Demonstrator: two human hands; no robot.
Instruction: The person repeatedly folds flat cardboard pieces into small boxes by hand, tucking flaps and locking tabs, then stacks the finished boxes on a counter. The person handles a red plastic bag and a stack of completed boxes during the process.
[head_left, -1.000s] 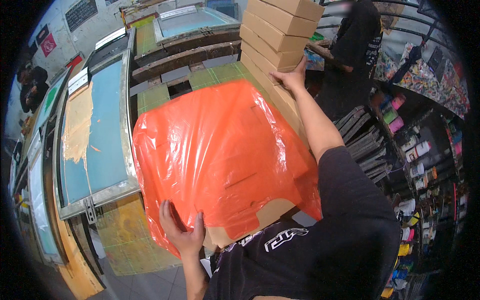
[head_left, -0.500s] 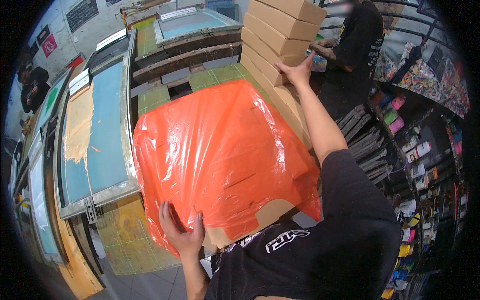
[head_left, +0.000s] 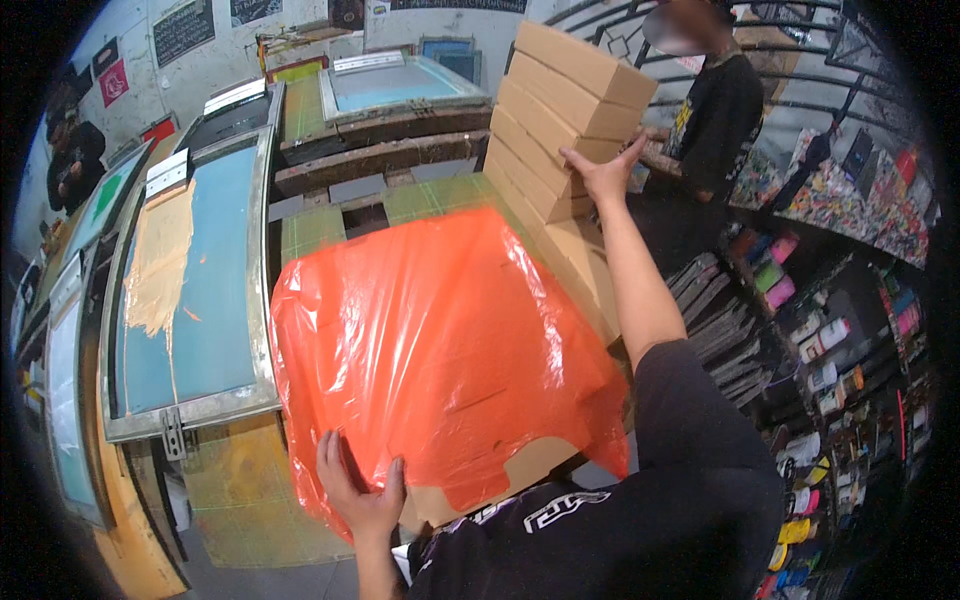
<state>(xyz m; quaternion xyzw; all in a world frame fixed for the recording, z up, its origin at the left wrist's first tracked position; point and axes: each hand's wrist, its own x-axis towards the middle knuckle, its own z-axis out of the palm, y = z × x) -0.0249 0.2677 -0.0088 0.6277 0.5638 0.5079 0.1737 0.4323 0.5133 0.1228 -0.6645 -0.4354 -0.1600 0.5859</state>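
Observation:
A shiny orange plastic bag [head_left: 430, 340] lies spread over something flat on the work surface in front of me. Brown cardboard [head_left: 540, 462] sticks out from under its near edge. My left hand [head_left: 365, 495] rests on the bag's near left corner, thumb and fingers apart. Farther off to the right rises a leaning stack of brown cardboard boxes [head_left: 550, 120]. My right arm reaches out to it, and my right hand [head_left: 605, 178] lies spread against the stack's right side. More brown cardboard [head_left: 580, 265] runs along the bag's right edge, below the stack.
A printing screen [head_left: 215, 290] smeared with peach ink stands to the left, and another screen [head_left: 395, 85] lies at the back. Behind the stack a person in black [head_left: 715, 120] stands close by; another person [head_left: 75, 160] is far left. Ink bottles [head_left: 825, 340] crowd the right.
My view has tilted up, so the bag and boxes sit lower in it and more of the far wall shows. Both hands keep their places on the bag and the stack.

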